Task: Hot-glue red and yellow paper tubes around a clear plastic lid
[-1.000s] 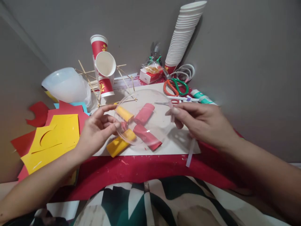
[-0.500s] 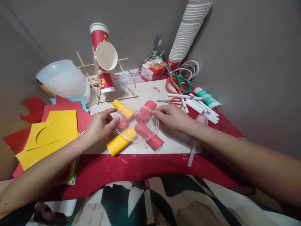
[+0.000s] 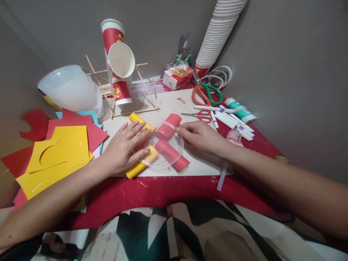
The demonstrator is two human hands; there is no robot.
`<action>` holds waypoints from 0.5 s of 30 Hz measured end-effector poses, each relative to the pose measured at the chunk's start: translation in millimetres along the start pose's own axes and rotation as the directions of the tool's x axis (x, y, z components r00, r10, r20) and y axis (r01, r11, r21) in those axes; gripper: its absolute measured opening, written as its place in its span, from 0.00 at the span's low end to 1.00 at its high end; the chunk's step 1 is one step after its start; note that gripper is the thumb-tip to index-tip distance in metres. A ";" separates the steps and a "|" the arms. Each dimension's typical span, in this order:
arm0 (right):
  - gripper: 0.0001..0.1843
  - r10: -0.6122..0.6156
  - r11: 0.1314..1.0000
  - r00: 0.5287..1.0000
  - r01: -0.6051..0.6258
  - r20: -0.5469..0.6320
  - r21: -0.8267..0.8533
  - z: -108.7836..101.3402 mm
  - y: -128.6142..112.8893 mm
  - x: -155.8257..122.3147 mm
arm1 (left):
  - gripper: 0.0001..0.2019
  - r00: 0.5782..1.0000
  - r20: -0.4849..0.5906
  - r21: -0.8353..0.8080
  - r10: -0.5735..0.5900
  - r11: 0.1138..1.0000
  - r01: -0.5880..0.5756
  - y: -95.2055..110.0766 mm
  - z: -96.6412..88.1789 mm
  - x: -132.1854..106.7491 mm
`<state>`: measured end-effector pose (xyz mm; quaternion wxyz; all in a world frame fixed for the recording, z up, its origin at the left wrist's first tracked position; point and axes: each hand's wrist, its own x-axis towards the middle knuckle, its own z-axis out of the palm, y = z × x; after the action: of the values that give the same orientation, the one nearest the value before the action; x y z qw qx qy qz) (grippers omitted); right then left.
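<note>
A clear plastic disc [image 3: 165, 154] lies on top of a cross of rolled paper tubes, red ones [image 3: 170, 127] and yellow ones [image 3: 138, 167], on a white board [image 3: 174, 103]. My left hand [image 3: 125, 145] rests flat with fingers spread on the disc's left side and the yellow tubes. My right hand [image 3: 199, 136] has its fingers curled at the disc's right rim, next to the upper red tube; what the fingertips pinch is not clear.
Yellow and red paper sheets [image 3: 58, 154] lie at the left beside a translucent bowl [image 3: 69, 88]. Red paper cups on a stick frame [image 3: 119, 72] stand behind. A tall cup stack [image 3: 217, 32], scissors [image 3: 206, 94], glue tubes and pens [image 3: 235, 116] fill the back right.
The disc was held up in both hands, then lowered onto the tubes. My left hand has since flattened on top of it. My right hand stayed at the rim.
</note>
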<state>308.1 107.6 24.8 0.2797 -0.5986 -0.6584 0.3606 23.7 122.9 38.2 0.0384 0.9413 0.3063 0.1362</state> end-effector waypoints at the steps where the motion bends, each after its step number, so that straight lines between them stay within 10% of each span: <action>1: 0.24 -0.007 1.000 1.000 0.007 0.000 0.005 0.1 0.5 -0.2 | 0.28 0.999 0.046 -0.001 -0.014 1.000 0.015 1.1 0.0 -0.4; 15: 0.25 -0.028 0.999 0.999 0.028 -0.018 0.046 4.5 6.7 1.8 | 0.32 0.978 0.193 -0.030 -0.082 0.996 0.089 3.9 -3.3 0.7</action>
<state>308.2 108.9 16.7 0.3044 -0.5858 -0.6556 0.3665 25.5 120.1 42.1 0.0918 0.9352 0.3386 0.0489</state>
